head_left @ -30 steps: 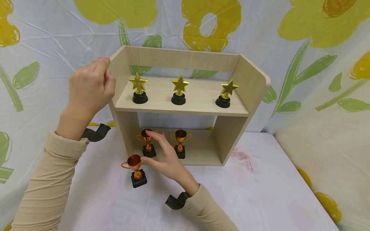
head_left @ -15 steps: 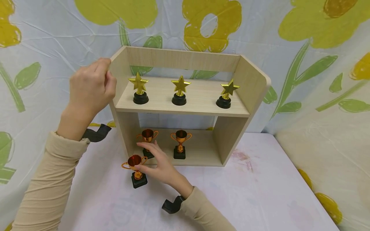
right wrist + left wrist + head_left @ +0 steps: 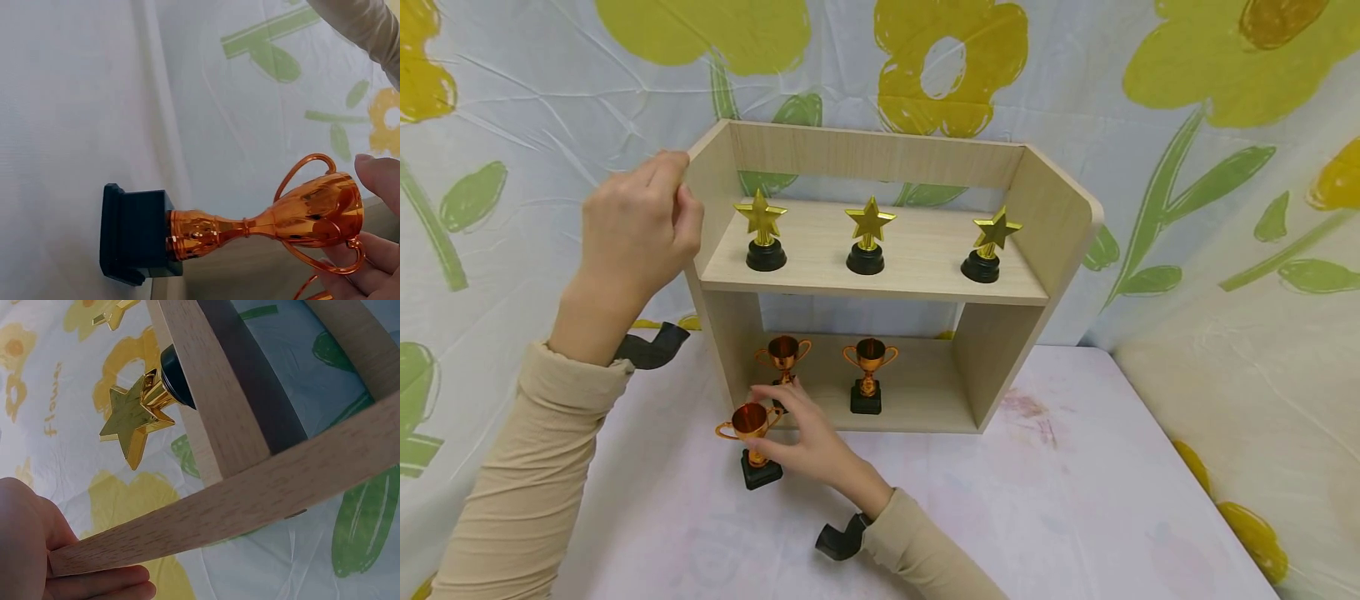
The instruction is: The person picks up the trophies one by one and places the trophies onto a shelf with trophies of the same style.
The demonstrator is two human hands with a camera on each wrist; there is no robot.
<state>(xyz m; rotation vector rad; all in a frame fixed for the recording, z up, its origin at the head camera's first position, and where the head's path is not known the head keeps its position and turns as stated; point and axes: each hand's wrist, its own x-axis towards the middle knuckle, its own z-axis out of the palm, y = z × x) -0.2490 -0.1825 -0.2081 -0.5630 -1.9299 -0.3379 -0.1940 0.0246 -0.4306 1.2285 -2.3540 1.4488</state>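
Observation:
In the head view my left hand [image 3: 634,225] grips the upper front edge of the wooden shelf's left side panel; the left wrist view shows fingers wrapped round that panel edge [image 3: 187,528]. A bronze trophy cup [image 3: 319,212] with two handles and a black square base stands on the table before the shelf's left end. My right hand [image 3: 812,437] curves round its bowl, the thumb on the near side and fingers beyond the rim. Close behind that hand, a second bronze cup [image 3: 783,353] stands partly hidden on the lower level, left of a third cup [image 3: 869,357].
Three gold star trophies line the upper shelf: left [image 3: 762,221], middle [image 3: 869,225] and right [image 3: 995,233]. The wooden shelf [image 3: 880,289] stands on the white-covered table [image 3: 1075,500]. A flower-print cloth [image 3: 1060,50] hangs close behind it.
My right hand has drawn down and left from before the second cup, and its thumb and fingers have come nearer together round the front cup. The left hand stays put.

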